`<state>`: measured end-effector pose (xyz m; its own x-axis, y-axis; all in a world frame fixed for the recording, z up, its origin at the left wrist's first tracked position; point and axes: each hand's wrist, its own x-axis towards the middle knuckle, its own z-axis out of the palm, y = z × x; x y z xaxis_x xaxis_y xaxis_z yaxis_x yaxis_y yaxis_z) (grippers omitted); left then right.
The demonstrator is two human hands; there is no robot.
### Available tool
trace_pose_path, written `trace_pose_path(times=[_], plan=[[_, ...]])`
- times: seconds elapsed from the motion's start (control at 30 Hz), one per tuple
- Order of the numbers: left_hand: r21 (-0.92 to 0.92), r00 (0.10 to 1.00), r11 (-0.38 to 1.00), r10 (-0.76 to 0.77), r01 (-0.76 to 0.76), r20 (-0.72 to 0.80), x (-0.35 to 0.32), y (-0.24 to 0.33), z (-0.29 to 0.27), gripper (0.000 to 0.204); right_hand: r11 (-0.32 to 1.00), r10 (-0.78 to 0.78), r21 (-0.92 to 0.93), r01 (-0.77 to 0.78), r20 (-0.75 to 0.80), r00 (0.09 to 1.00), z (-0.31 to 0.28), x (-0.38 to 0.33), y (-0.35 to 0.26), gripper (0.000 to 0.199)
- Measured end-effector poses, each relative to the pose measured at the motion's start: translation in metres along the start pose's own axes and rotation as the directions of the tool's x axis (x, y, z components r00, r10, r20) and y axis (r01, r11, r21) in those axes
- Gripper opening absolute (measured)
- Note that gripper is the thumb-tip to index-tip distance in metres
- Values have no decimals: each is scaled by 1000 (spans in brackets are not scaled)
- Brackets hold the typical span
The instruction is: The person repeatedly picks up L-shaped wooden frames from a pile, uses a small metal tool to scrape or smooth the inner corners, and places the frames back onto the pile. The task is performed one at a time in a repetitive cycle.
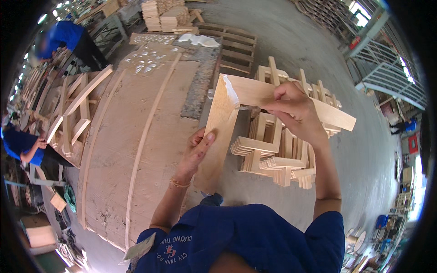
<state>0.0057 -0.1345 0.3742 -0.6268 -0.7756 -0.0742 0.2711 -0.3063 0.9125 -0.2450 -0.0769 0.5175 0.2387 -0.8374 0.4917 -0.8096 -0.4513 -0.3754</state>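
"Where's the workpiece?"
"The pale wooden L-shaped piece (218, 119) is raised in front of the person, between the brown-covered tabletop (111, 168) and the stacked pale wooden frames (256, 144) on the grey floor (359, 182)."

"And the left grip?"
"The left hand (198, 148) is closed on the leg running toward the body, thumb flat on its face. I can't follow the other fingers fully; the wood's edge covers part of them."

"The right?"
"The right hand (296, 109) has its fingertips narrowed on a thin grey tool (246, 108), which reaches to the inner corner. Most of that tool is lost inside the fingers, so I can't tell its full shape."

"Is the whole piece visible?"
"No, the right hand and wrist hide the middle of the other leg, though its far end shows beyond. A glossy white patch (231, 89) lies along the corner joint; what it's made of is hard to make out."

"Anything cut off?"
"The lower-left co-worker (20, 145), at the dark fisheye rim."
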Motion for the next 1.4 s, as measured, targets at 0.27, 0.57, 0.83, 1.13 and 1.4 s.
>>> trace_pose_path(times=[0.27, 0.57, 0.83, 1.13, 1.4], plan=[[21, 984, 995, -103, 101, 148, -14, -23, 77, 34, 979, 11, -191, -66, -275, 961, -49, -69, 4, 27], [30, 953, 981, -194, 192, 233, -47, -59, 155, 35, 929, 87, -327, -171, -256, 963, -91, -187, -14, 33], [0, 911, 965, -249, 263, 328, -43, -128, 224, 36, 889, 374, -155, -432, -302, 877, -113, -327, -36, 29], [223, 776, 907, -421, 357, 469, -24, -154, 279, 55, -172, 982, 970, -173, 154, -111, -44, -558, -46, 27], [533, 610, 813, -303, -236, 733, 9, -191, 362, 33, 120, 798, 536, -836, -553, -240, -98, -644, 57, 29]])
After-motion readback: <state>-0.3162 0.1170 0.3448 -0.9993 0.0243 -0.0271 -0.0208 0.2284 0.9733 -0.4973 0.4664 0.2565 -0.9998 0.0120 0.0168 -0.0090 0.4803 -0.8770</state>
